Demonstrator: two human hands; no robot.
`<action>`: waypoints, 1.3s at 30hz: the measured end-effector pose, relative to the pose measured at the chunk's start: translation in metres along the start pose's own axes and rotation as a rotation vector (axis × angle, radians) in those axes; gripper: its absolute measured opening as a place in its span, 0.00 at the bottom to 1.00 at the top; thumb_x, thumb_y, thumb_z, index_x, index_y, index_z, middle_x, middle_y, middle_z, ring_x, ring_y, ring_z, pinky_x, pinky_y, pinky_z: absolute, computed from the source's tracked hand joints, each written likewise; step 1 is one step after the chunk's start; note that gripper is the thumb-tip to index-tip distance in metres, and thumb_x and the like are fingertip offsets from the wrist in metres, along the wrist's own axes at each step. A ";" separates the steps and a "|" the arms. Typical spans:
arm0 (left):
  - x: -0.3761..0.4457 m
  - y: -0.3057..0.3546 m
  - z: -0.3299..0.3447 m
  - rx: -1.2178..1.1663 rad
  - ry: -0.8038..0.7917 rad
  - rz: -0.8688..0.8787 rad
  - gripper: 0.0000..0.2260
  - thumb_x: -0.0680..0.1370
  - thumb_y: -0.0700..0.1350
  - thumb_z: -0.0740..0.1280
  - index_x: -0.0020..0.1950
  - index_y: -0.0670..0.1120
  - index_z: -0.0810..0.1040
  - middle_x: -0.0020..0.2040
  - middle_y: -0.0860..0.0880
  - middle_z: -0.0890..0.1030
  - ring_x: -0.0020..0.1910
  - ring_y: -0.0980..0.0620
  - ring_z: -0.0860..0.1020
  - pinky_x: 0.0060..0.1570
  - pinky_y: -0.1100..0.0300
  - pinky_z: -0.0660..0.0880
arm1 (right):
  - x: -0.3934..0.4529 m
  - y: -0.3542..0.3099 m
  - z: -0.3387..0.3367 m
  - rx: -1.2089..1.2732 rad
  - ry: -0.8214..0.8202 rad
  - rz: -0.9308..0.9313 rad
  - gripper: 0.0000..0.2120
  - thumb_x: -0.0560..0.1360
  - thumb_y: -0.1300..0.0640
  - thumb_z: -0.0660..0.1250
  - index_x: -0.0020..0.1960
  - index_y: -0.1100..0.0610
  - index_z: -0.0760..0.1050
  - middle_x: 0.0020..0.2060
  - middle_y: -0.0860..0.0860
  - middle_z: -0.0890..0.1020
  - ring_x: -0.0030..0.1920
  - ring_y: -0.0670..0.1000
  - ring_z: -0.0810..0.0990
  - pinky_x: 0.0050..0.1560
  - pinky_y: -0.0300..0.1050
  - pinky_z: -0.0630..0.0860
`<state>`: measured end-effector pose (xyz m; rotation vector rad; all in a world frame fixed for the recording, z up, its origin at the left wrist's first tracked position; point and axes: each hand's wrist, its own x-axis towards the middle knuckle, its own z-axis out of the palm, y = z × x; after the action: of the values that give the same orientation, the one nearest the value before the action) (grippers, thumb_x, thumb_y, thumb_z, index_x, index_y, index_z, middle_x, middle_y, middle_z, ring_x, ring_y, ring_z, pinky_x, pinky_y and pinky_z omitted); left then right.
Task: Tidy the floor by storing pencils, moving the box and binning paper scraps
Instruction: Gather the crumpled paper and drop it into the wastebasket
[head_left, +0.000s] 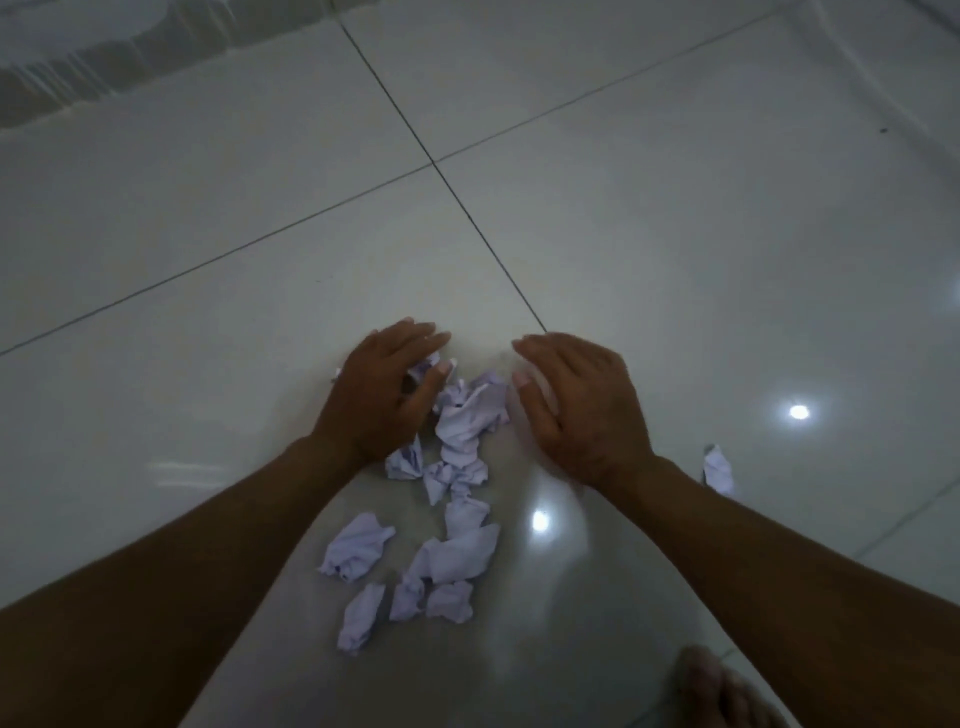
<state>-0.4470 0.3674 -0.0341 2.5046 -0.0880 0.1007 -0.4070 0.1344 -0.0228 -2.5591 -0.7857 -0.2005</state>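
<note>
Step in hand: the paper scraps (457, 441) were being gathered on the floor (675, 234), judged from both hands flanking the pile at frame centre

Left hand (387, 387): fingers curved over the upper left edge of the pile, thumb touching a scrap; whether anything was pinched could not be told

Right hand (576, 400): held just right of the pile, fingers straight and together, nothing held, apart from the paper

Scraps: crumpled white pieces were strung from the centre down to the lower middle of the frame, the top ones bunched, the lower ones loose and spread

Stray scrap (719, 470): one piece lay well apart at right, beyond the right wrist

Foot (727, 691): bare toes were seen at the lower right corner

Doing it well: the palms would best be closed inward together so the upper cluster is cupped, then drawn down the line so the lower pieces are swept in; a light squeeze should suffice, as crumpled paper is springy and slips out of a loose hold

Risk: small pieces could be skated away on the glossy tile, and the stray could be overlooked

Not seen: bin, box and pencils were out of frame
</note>
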 end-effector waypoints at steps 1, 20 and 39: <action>0.000 0.001 -0.002 0.006 0.005 0.015 0.20 0.80 0.51 0.62 0.64 0.40 0.79 0.64 0.40 0.79 0.66 0.42 0.75 0.65 0.42 0.71 | -0.006 0.002 -0.003 -0.065 -0.007 0.071 0.18 0.80 0.47 0.58 0.63 0.54 0.77 0.62 0.51 0.80 0.66 0.53 0.75 0.65 0.54 0.69; -0.043 0.086 0.046 0.139 -0.128 0.194 0.26 0.76 0.58 0.68 0.70 0.47 0.75 0.71 0.44 0.74 0.71 0.44 0.71 0.67 0.40 0.67 | -0.121 0.002 -0.036 -0.185 -0.056 0.570 0.23 0.81 0.45 0.54 0.74 0.52 0.65 0.77 0.56 0.59 0.78 0.57 0.54 0.76 0.59 0.52; -0.041 0.040 0.009 0.224 0.270 -0.255 0.28 0.80 0.59 0.59 0.72 0.41 0.72 0.72 0.38 0.71 0.72 0.41 0.68 0.71 0.43 0.64 | -0.068 -0.018 0.007 0.116 -0.077 0.313 0.29 0.77 0.38 0.58 0.73 0.53 0.65 0.76 0.56 0.62 0.76 0.55 0.59 0.76 0.55 0.56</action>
<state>-0.4903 0.3317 -0.0220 2.6733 0.3710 0.3584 -0.4731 0.1171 -0.0404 -2.5480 -0.4001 0.0428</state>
